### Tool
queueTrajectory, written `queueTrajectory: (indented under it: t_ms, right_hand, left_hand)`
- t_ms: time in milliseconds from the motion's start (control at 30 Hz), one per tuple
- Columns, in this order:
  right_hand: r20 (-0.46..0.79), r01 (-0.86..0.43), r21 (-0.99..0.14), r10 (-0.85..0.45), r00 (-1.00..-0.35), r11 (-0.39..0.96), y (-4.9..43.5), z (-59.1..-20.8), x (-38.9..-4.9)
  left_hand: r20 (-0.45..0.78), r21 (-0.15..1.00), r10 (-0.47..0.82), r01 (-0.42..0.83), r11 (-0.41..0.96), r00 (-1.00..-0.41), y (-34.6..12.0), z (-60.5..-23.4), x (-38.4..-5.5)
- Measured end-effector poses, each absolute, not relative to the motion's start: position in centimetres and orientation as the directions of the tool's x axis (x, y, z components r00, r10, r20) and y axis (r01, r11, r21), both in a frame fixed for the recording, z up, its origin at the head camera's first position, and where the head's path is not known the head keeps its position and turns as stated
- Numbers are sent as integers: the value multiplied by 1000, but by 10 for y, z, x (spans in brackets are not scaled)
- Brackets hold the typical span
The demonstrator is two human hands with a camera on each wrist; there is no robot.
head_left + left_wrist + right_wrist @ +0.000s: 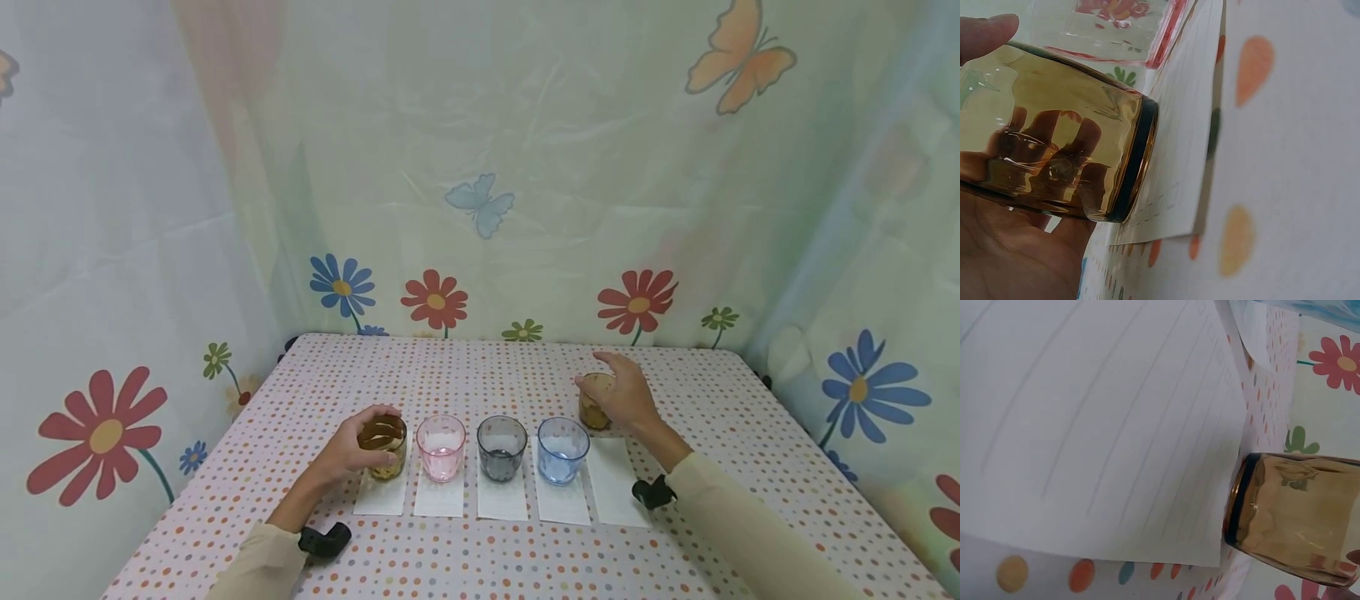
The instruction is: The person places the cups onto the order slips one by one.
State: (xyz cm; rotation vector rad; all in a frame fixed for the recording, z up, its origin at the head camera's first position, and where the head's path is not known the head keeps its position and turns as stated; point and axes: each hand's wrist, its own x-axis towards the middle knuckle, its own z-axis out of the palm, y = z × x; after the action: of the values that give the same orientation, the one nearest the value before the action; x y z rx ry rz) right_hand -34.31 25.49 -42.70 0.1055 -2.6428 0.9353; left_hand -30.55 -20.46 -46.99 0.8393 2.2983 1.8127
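Observation:
My left hand [352, 446] grips an amber glass [386, 467] over the leftmost sheet of paper [378, 500]. Through the glass in the left wrist view, its curled fingers [1066, 140] show behind the amber wall, and the thumb [994, 34] lies near the rim. At the right, another amber glass [1300, 519] stands just past the far end of the rightmost sheet [1129, 425]. My right hand [626, 396] is at that glass's rim, index finger stretched out and thumb apart from it; only small bits of fingers show in the right wrist view.
Between the hands stand a pink glass [441, 450], a grey glass [502, 450] and a blue glass [563, 452] in a row, each on its own paper sheet. A dotted cloth covers the table [465, 558]. Flowered curtains [375, 167] enclose the back and sides.

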Motion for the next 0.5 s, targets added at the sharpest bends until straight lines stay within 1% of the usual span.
queueTrajectory:
  t_ms: [267,500]
  right_hand:
    - [244,-108,-617,60,-968,780,257,-432,-348]
    - [190,-63,-644,80,-979,762,260,-436,-351]
  left_hand:
    - [255,923,472,357,141,-844,-204,-469,-305]
    - [238,929,466,340,146,-852,-204,-468,-304]
